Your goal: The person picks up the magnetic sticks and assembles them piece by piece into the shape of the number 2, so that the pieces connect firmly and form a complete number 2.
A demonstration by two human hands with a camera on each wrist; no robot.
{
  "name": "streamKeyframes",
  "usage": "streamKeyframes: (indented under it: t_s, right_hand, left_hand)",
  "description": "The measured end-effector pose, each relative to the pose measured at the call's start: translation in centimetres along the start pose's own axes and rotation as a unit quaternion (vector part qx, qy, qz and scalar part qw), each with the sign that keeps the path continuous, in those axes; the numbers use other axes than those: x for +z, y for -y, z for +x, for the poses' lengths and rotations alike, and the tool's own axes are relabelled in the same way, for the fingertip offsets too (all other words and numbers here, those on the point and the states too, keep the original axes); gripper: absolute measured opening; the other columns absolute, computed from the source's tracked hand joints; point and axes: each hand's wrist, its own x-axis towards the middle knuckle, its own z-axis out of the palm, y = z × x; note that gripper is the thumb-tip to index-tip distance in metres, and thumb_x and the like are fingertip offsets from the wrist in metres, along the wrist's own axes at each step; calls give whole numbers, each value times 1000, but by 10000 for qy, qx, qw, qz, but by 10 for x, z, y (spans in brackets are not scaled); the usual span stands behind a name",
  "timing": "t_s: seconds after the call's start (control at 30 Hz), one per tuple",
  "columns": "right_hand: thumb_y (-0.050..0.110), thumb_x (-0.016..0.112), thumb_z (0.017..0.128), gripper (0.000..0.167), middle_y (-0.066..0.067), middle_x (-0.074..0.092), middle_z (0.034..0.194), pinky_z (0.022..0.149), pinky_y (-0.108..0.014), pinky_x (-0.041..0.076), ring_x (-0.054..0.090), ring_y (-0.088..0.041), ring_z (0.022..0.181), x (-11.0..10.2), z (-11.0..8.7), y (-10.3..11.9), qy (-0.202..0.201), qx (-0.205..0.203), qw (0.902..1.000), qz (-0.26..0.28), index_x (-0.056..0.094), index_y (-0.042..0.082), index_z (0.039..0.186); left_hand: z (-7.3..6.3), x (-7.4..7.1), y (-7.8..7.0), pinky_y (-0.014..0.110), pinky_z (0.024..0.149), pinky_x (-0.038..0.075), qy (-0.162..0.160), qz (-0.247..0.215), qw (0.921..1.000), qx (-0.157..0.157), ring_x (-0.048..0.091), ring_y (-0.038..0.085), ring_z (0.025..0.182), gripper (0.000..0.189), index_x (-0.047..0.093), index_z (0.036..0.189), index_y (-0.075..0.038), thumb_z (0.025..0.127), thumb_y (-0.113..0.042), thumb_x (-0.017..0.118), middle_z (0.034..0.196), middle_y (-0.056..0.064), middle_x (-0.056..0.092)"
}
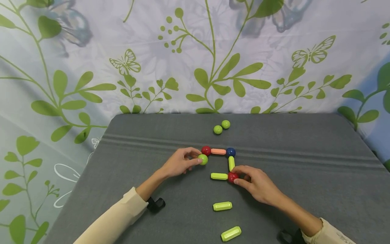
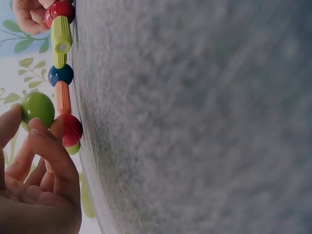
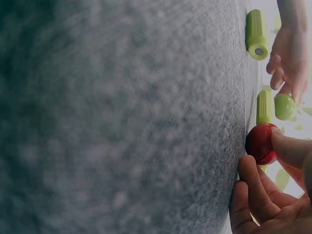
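My left hand pinches a green ball between thumb and fingertips, close beside a red ball. From that red ball an orange rod runs to a blue ball. A yellow-green rod links the blue ball to a second red ball. That second red ball is gripped by the thumb and fingers of my right hand. Another yellow-green rod sticks out leftward from it, its free end showing a small metal disc in the left wrist view.
Two green balls lie at the back of the grey table. Nearer the front are two loose yellow-green rods, one behind the other. A leaf-patterned cloth hangs behind the table.
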Motion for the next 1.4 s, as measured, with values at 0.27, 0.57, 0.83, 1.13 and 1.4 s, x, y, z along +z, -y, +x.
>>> streamKeyframes:
  t_s: [0.27,0.57,0.83,1.13,1.4]
  right_hand:
    - [16,72,91,25,7,65,98,57,-26,45,53,-4,65,0,0,0,43,14,10000,79,69,15,116]
    - [16,72,91,25,7,65,98,58,-26,45,53,-5,66,-1,-1,-1,33,40,10000,66,68,17,116]
    - [16,72,92,25,8,65,99,58,-26,45,53,-4,67,0,-1,-2,11,41,10000,75,68,18,116]
    - [16,72,92,25,8,64,99,58,-26,45,54,-5,67,1,0,-2,29,26,10000,55,68,17,116]
    - [18,72,92,24,9,64,97,56,-26,44,52,-5,65,1,-1,-2,29,5,10000,59,68,17,116]
  left_hand:
    - [-11,1,0,29,55,47,529,427,9974,218,58,15,63,27,67,119,-11,95,-24,69,103,2,65]
    - [-12,6,-2,27,53,47,696,451,9960,320,57,12,62,27,68,117,-12,93,-23,72,101,0,66]
    - [-11,10,-6,27,55,48,783,611,9947,263,55,11,59,25,69,114,-11,91,-19,74,99,-2,66]
    - [-11,12,-4,27,56,48,797,622,9945,264,54,10,59,25,70,114,-11,91,-18,74,100,-2,66]
    - [-8,15,-3,27,59,49,854,592,9943,220,56,9,61,26,69,116,-11,92,-18,73,102,-2,65]
